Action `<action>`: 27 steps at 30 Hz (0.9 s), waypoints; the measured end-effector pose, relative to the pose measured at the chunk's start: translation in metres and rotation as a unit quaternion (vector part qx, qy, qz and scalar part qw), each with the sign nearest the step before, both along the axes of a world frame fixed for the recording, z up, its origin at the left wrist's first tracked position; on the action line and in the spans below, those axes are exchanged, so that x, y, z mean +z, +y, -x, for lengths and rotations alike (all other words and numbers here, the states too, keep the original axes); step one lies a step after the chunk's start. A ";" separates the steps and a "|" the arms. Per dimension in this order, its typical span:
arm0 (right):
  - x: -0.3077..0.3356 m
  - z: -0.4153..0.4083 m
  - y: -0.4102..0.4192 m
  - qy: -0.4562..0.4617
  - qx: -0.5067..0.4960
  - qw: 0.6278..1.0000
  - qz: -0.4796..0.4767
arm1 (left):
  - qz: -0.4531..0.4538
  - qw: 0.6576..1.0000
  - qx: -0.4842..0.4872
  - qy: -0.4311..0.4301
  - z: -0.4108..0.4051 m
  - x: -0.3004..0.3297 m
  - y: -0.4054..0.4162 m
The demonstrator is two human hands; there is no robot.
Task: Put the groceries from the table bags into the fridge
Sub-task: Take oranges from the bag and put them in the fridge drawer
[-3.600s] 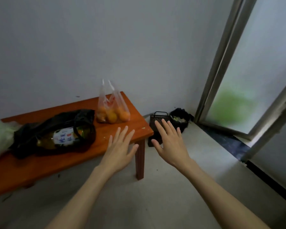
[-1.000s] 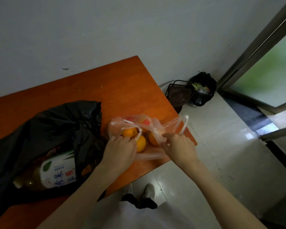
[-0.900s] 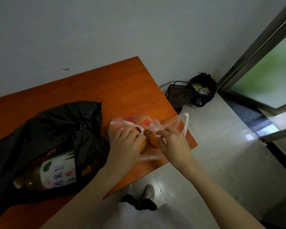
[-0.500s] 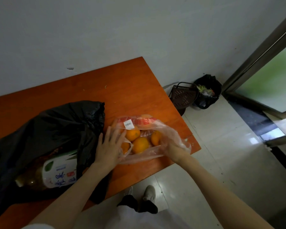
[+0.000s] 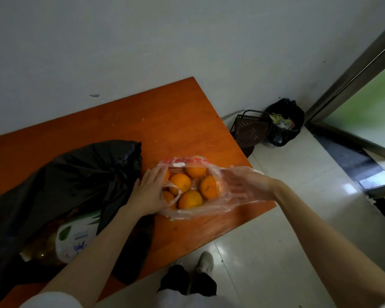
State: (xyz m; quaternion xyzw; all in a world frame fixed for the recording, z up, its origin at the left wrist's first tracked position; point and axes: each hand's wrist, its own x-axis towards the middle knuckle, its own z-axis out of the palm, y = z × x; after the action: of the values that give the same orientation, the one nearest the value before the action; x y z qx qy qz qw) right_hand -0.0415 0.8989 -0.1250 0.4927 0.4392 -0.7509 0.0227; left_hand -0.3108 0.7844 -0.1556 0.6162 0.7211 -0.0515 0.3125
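A clear plastic bag (image 5: 209, 211) lies near the front right corner of the orange wooden table (image 5: 176, 121), its mouth spread wide. Several oranges (image 5: 182, 183) show inside it. My left hand (image 5: 148, 193) presses flat against the bag's left side with straight fingers. My right hand (image 5: 247, 185) holds the right side apart, fingers stretched out and seen through the thin film. A black bag (image 5: 65, 181) lies to the left, with a labelled bottle (image 5: 73, 238) of amber liquid showing at its opening. No fridge is in view.
A dark plastic basket (image 5: 251, 130) and a black rubbish bag (image 5: 285, 123) stand on the tiled floor by the wall, right of the table. A metal door frame (image 5: 351, 74) runs along the right. My feet (image 5: 205, 261) are at the table's front edge.
I walked up to the table and took the clear bag by its handles. Both hands have since let go of the handles and spread the bag's mouth wider, exposing more oranges.
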 end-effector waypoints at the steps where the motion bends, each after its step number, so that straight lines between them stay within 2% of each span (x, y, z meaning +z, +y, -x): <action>1: 0.008 0.003 -0.006 -0.017 0.059 0.996 -0.057 | -0.021 1.000 0.002 0.007 -0.002 0.004 0.000; 3: 0.021 0.011 -0.018 -0.040 0.162 0.962 -0.215 | -0.094 0.995 -0.005 0.041 -0.008 0.014 -0.001; 4: 0.026 0.014 -0.026 -0.039 0.175 0.938 -0.297 | -0.138 0.989 -0.009 0.053 -0.013 0.019 -0.002; 7: 0.031 0.030 -0.042 -0.052 0.098 0.854 -0.508 | -0.288 0.957 -0.009 0.038 -0.032 0.034 -0.003; 9: 0.022 0.037 -0.046 -0.080 0.100 0.773 -0.622 | -0.354 0.934 -0.043 0.001 -0.047 0.038 -0.005; 12: 0.008 0.037 -0.047 -0.149 0.145 0.659 -0.723 | -0.314 0.941 -0.111 -0.056 -0.056 0.035 -0.009; 15: -0.007 0.026 -0.043 -0.222 0.223 0.578 -0.753 | -0.286 0.952 -0.109 -0.015 -0.042 0.028 -0.013; 18: -0.019 0.013 -0.025 -0.271 0.323 0.569 -0.706 | -0.265 0.956 -0.086 0.093 -0.021 0.021 -0.011; 20: -0.025 0.012 -0.012 -0.298 0.359 0.585 -0.663 | -0.178 0.968 -0.088 0.152 -0.011 0.017 -0.008; 22: -0.033 0.013 -0.003 -0.302 0.383 0.601 -0.634 | -0.082 0.976 -0.099 0.177 -0.001 0.012 -0.003; 24: -0.047 0.014 0.004 -0.279 0.400 0.658 -0.574 | -0.055 0.977 -0.100 0.180 0.008 0.005 0.000; 27: -0.063 0.019 0.005 -0.228 0.383 0.730 -0.518 | -0.026 0.992 -0.061 0.112 0.019 -0.009 0.007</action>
State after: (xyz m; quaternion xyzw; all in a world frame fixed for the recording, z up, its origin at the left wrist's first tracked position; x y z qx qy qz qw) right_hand -0.0609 0.9041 -0.1877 0.3747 0.8932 -0.1992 0.1488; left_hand -0.3300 0.7916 -0.1644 0.6573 0.7138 -0.1201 0.2100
